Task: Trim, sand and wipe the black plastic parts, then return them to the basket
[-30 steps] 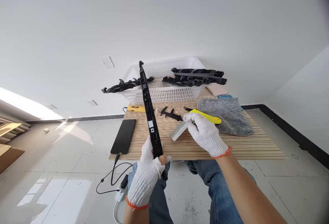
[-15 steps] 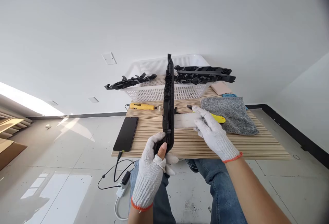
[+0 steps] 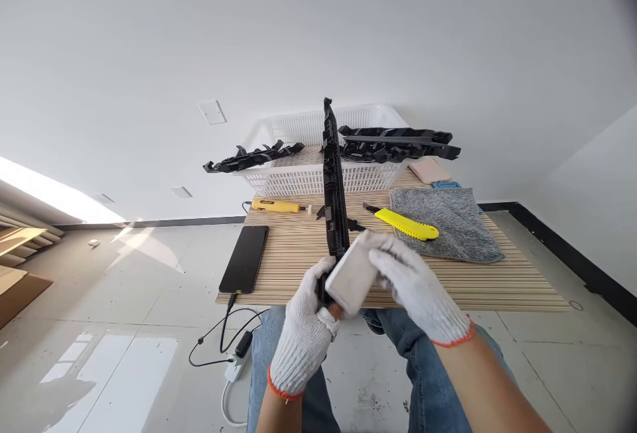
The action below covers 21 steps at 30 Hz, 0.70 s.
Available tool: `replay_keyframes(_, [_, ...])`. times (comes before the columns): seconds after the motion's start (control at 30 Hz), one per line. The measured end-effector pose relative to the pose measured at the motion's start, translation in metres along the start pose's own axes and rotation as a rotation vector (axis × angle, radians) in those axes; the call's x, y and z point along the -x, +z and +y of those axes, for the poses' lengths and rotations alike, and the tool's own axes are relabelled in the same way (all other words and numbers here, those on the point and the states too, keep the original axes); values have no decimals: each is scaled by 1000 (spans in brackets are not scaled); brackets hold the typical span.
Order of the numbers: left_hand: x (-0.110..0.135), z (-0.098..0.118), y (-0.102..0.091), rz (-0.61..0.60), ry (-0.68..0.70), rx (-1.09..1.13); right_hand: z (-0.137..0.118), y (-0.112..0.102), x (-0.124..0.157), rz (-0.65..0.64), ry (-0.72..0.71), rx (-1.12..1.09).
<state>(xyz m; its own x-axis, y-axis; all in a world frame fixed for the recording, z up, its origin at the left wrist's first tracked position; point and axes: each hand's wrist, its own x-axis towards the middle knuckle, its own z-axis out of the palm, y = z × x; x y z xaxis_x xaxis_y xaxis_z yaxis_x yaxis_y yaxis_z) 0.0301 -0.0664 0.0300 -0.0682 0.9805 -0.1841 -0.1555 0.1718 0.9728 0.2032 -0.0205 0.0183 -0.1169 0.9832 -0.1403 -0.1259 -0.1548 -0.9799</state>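
My left hand (image 3: 308, 333), in a white knit glove with a bare thumb, is closed around the near end of a long black plastic trim piece (image 3: 335, 187). The piece points away from me, over the table and up across the basket's front rim. My gloved right hand (image 3: 411, 280) grips a white rectangular sponge-like block (image 3: 352, 277). This block is at the near end of the trim piece, covering part of my left thumb; whether it touches the plastic I cannot tell. A yellow utility knife (image 3: 407, 224) lies beyond my right hand, partly on a grey cloth (image 3: 448, 221).
A white plastic basket (image 3: 293, 181) stands at the table's back, with more black trim pieces (image 3: 398, 144) across it. On the left are a yellow rotary tool (image 3: 275, 205) and a black phone (image 3: 243, 259) with a cable. A small black part (image 3: 355, 225) lies mid-table.
My right hand has picked the white block up off the table and brought it left and nearer, to the trim piece's near end. The trim piece has turned and tilted slightly.
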Motion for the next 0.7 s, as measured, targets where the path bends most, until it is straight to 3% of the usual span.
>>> replay_keyframes(0.07, [-2,-1,0,11,73,-107,1,-2,2,-81,34,-37])
replay_keyframes(0.17, [-3,-1,0,44,96,-176,1,-2,5,82,-24,-92])
replay_keyframes(0.3, [0,-3,-3,88,94,-212,-2,0,4,24,-8,-56])
replay_keyframes(0.4, [0,-5,-7,121,82,-223,-5,-1,2,181,-20,-84])
replay_keyframes(0.57, [-2,-5,-9,110,225,-365,-11,-5,6,116,59,-176])
replay_keyframes(0.63, [-3,-6,-8,68,213,-416,-12,-5,10,63,84,-190])
replay_keyframes(0.7, [-3,-9,-6,36,161,-368,-12,-2,13,-72,136,-162])
